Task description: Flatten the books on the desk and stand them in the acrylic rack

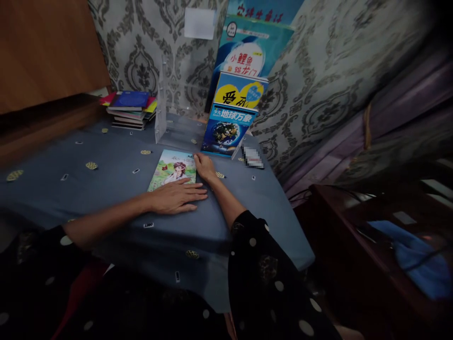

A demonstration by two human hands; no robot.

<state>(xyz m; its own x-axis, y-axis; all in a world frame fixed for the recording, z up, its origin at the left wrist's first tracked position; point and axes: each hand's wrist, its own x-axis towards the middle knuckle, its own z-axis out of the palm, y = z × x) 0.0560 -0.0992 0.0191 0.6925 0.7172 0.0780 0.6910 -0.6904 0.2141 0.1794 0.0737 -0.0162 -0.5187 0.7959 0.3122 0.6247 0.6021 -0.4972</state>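
A thin book [172, 169] with a drawn figure on its green and pale blue cover lies on the cloth-covered table. My left hand [177, 196] rests flat across its lower edge, fingers stretched out to the right over the cloth. At the book's upper right corner is my right hand [204, 166], its fingers curled in and closed on the edge. The fingertips of that hand are partly hidden. The bottom strip of the cover is under my left hand.
A clear stand [161, 106] holds several upright books, a blue one with a globe [226, 132] in front. Farther left is a stack of books [130, 111]. A small blurred item [253, 157] lies near the table's right edge. A dark desk [354, 245] with blue cloth [421, 264] stands right.
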